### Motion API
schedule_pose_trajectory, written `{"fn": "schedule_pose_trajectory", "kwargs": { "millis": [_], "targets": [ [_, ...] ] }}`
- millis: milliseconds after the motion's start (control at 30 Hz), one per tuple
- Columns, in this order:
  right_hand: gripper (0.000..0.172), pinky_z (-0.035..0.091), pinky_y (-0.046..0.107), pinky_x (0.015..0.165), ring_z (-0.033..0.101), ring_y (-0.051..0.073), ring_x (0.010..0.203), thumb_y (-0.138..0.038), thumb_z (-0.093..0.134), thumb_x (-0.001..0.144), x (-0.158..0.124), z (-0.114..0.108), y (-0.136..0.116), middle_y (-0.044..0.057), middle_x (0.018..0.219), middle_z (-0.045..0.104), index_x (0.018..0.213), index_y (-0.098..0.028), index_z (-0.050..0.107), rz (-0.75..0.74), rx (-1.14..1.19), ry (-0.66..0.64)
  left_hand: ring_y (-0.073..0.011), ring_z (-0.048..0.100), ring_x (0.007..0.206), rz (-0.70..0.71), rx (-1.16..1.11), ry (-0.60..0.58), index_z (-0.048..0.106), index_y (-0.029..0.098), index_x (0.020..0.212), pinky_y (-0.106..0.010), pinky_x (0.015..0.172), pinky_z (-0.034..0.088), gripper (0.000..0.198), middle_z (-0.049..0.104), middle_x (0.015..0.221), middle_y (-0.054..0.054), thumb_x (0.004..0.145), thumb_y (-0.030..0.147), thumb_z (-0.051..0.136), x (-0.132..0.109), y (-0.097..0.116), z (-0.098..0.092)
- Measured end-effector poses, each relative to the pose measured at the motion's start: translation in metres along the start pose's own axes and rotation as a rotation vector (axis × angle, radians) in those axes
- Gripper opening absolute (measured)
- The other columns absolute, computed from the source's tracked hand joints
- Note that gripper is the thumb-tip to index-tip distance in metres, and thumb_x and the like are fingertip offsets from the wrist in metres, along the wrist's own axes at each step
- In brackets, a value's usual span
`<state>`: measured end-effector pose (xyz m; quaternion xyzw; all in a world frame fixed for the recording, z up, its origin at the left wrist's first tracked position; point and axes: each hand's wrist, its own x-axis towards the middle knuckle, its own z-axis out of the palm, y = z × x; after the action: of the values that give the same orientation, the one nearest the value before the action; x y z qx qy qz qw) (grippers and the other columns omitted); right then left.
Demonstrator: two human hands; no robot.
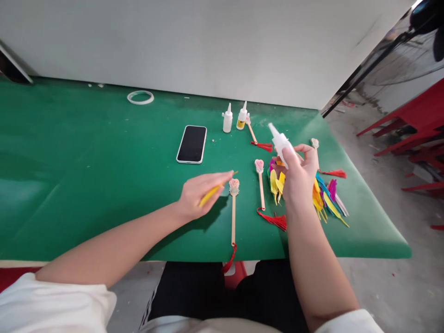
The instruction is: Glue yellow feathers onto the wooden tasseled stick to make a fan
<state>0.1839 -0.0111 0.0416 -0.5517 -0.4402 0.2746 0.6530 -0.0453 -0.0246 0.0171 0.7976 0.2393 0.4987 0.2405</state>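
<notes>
My left hand (203,194) is closed on a yellow feather (210,196), its thin quill pointing right over the top of a wooden stick (233,219). That stick has a pale flower-shaped head (234,186) and a red tassel (230,260) hanging over the table's front edge. In my right hand (300,169) is a white glue bottle (281,143), held tilted with its nozzle up and to the left. Beneath and beside this hand lie loose feathers (331,199) in yellow, orange, blue and magenta. A second tasselled stick (261,189) with a pink head lies just left of them.
Two small bottles, one plain (227,119) and one with a yellow label (242,117), stand near the white wall. A phone (192,144) and a white ring (140,97) lie on the green table (104,171). Further tasselled sticks lie behind. Red stools (412,115) stand at right.
</notes>
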Motion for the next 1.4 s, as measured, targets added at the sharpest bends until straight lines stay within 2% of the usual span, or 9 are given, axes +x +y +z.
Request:
{"fn": "schedule_pose_trajectory", "kwargs": {
  "millis": [167, 233, 300, 400, 567, 733, 900, 1200, 1400],
  "targets": [
    [0.044, 0.048, 0.027, 0.057, 0.061, 0.015, 0.076, -0.026, 0.067, 0.063, 0.009, -0.004, 0.012, 0.001, 0.089, 0.059, 0.1, -0.024, 0.045, 0.124, 0.098, -0.025, -0.0192, 0.065, 0.084, -0.63, -0.34, 0.255, 0.064, 0.012, 0.1, -0.029, 0.062, 0.058, 0.032, 0.065, 0.099, -0.011, 0.086, 0.036, 0.049, 0.012, -0.006, -0.007],
    [0.045, 0.049, 0.029, 0.062, 0.061, 0.016, 0.081, -0.025, 0.066, 0.062, 0.008, -0.002, 0.013, 0.003, 0.095, 0.061, 0.104, -0.021, 0.049, 0.135, 0.065, -0.049, -0.0175, 0.065, 0.076, -0.803, -0.376, 0.268, 0.064, 0.009, 0.097, -0.027, 0.061, 0.058, 0.034, 0.066, 0.092, -0.011, 0.081, 0.038, 0.056, 0.014, -0.013, -0.008],
    [0.042, 0.049, 0.031, 0.068, 0.06, 0.017, 0.086, -0.026, 0.065, 0.062, 0.006, 0.0, 0.014, 0.005, 0.098, 0.061, 0.103, -0.019, 0.054, 0.151, 0.051, -0.075, -0.016, 0.065, 0.074, -0.893, -0.382, 0.248, 0.064, 0.009, 0.097, -0.025, 0.061, 0.057, 0.035, 0.067, 0.087, -0.01, 0.077, 0.037, 0.061, 0.014, -0.019, -0.008],
    [0.037, 0.049, 0.032, 0.074, 0.061, 0.016, 0.085, -0.03, 0.065, 0.063, 0.002, 0.006, 0.014, 0.005, 0.095, 0.064, 0.097, -0.017, 0.056, 0.188, 0.072, -0.138, -0.0143, 0.064, 0.072, -0.903, -0.357, 0.212, 0.062, 0.011, 0.103, -0.021, 0.056, 0.055, 0.036, 0.066, 0.084, -0.007, 0.073, 0.032, 0.065, 0.014, -0.024, -0.009],
    [0.044, 0.05, 0.034, 0.073, 0.063, 0.017, 0.081, -0.027, 0.071, 0.058, -0.008, 0.018, 0.021, 0.002, 0.084, 0.065, 0.093, -0.02, 0.045, 0.23, 0.01, -0.26, -0.0118, 0.061, 0.063, -0.877, -0.281, 0.158, 0.051, 0.016, 0.118, -0.015, 0.042, 0.048, 0.051, 0.062, 0.075, -0.002, 0.07, 0.024, 0.067, 0.014, -0.023, -0.009],
    [0.044, 0.049, 0.039, 0.077, 0.063, 0.017, 0.081, -0.027, 0.071, 0.057, -0.013, 0.023, 0.035, 0.002, 0.09, 0.064, 0.09, -0.022, 0.042, 0.146, -0.233, -0.314, -0.012, 0.063, 0.061, -0.941, -0.315, 0.131, 0.034, 0.021, 0.13, -0.022, 0.054, 0.056, 0.069, 0.061, 0.071, 0.001, 0.069, 0.017, 0.067, 0.013, -0.021, -0.004],
    [0.043, 0.05, 0.041, 0.073, 0.063, 0.018, 0.073, -0.031, 0.07, 0.059, -0.014, 0.021, 0.038, 0.0, 0.085, 0.063, 0.092, -0.024, 0.043, 0.069, -0.461, -0.309, -0.0112, 0.064, 0.059, -0.966, -0.318, 0.118, 0.036, 0.02, 0.127, -0.026, 0.061, 0.058, 0.064, 0.06, 0.069, 0.002, 0.07, 0.017, 0.066, 0.011, -0.02, 0.0],
    [0.046, 0.05, 0.041, 0.073, 0.061, 0.016, 0.072, -0.031, 0.07, 0.061, -0.014, 0.021, 0.044, -0.002, 0.083, 0.06, 0.095, -0.025, 0.041, 0.013, -0.486, -0.323, -0.0119, 0.065, 0.059, -0.97, -0.285, 0.124, 0.039, 0.02, 0.125, -0.023, 0.058, 0.058, 0.061, 0.059, 0.073, 0.001, 0.07, 0.018, 0.067, 0.011, -0.02, 0.004],
    [0.06, 0.047, 0.044, 0.082, 0.058, 0.02, 0.092, -0.033, 0.074, 0.055, -0.012, 0.02, 0.042, 0.004, 0.1, 0.058, 0.105, -0.023, 0.042, -0.02, -0.451, -0.334, -0.0127, 0.065, 0.06, -0.965, -0.264, 0.118, 0.039, 0.02, 0.124, -0.024, 0.058, 0.058, 0.059, 0.059, 0.074, 0.001, 0.071, 0.018, 0.066, 0.009, -0.021, 0.004]
  ]
}}
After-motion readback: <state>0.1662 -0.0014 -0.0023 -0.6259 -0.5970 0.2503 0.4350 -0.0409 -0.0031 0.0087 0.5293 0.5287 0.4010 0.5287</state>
